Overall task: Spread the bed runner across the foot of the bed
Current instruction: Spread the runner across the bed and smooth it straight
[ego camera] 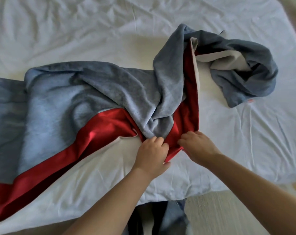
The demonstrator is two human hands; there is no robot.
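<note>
The bed runner is a blue-grey plush cloth with a red band and a white underside. It lies twisted across the near part of the bed, flat on the left and bunched in a loop at the right. My left hand grips the red edge where the cloth is gathered at the middle. My right hand pinches the same red edge just to the right of it. Both hands sit close together near the bed's front edge.
A wrinkled white sheet covers the bed. The bed's front edge runs along the bottom, with pale floor beyond it at the lower right. Part of the blue-grey cloth hangs down over the front edge.
</note>
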